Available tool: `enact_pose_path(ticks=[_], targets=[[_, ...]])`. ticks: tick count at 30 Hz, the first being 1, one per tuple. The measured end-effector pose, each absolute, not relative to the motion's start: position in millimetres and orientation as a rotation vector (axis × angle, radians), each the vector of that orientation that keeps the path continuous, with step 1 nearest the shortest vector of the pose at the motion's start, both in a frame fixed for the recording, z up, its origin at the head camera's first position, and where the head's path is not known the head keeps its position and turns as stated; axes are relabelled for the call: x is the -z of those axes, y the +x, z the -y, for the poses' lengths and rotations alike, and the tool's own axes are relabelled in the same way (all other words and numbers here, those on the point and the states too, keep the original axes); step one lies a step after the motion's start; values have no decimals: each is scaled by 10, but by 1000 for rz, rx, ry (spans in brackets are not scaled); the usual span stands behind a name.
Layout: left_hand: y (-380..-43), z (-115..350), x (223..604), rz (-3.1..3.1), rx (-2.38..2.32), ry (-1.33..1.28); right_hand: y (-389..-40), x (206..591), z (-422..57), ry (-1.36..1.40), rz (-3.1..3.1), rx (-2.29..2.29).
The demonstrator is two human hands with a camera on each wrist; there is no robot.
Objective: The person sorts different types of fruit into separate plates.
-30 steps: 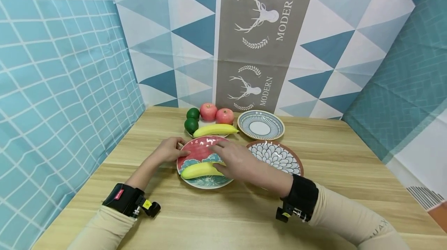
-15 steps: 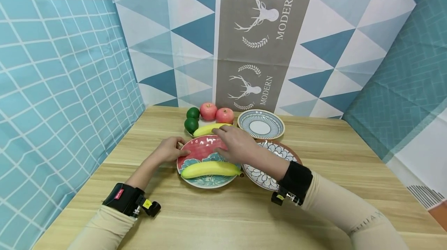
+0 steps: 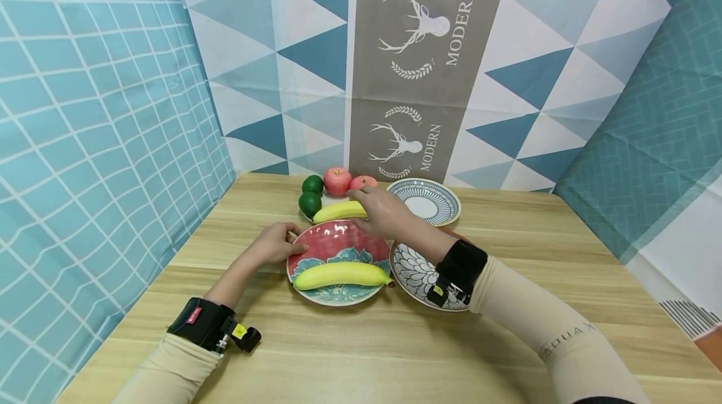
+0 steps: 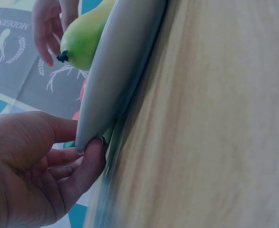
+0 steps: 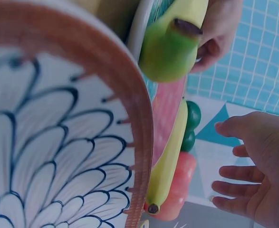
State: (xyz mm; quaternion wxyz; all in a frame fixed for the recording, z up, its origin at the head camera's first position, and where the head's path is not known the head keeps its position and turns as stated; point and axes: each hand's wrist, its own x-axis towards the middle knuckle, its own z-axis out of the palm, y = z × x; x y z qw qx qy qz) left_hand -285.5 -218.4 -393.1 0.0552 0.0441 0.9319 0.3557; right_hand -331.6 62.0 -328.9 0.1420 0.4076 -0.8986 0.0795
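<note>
My left hand (image 3: 276, 242) pinches the left rim of a red and teal plate (image 3: 324, 241), thumb over the edge and fingers underneath, as the left wrist view shows. Across the front of that plate lies a banana (image 3: 341, 274). My right hand (image 3: 386, 213) reaches over the far side, overlapping the right end of a second banana (image 3: 338, 211). In the right wrist view its fingers (image 5: 241, 173) are spread, with nothing between them, apart from this far banana (image 5: 170, 166). That banana lies at the front of the fruit group behind the red plate.
Two pink-red apples (image 3: 337, 181) and two dark green fruits (image 3: 310, 203) sit with the far banana on a mostly hidden light plate. To the right are a blue-striped plate (image 3: 423, 203) and, under my right forearm, a brown-rimmed flower-patterned plate (image 3: 414, 272). Patterned cloths surround the wooden table (image 3: 338, 354).
My right hand has moved from the near banana up and away to the far banana, uncovering the near one on the plate. The left hand keeps its hold on the rim.
</note>
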Motion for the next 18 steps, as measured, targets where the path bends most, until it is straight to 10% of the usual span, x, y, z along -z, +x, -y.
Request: enact_pose_path(ticks=[18], targets=[[-2857,2190,3932,-2833,-1081,166,-3740,3319,-465,1332,2702,-84]])
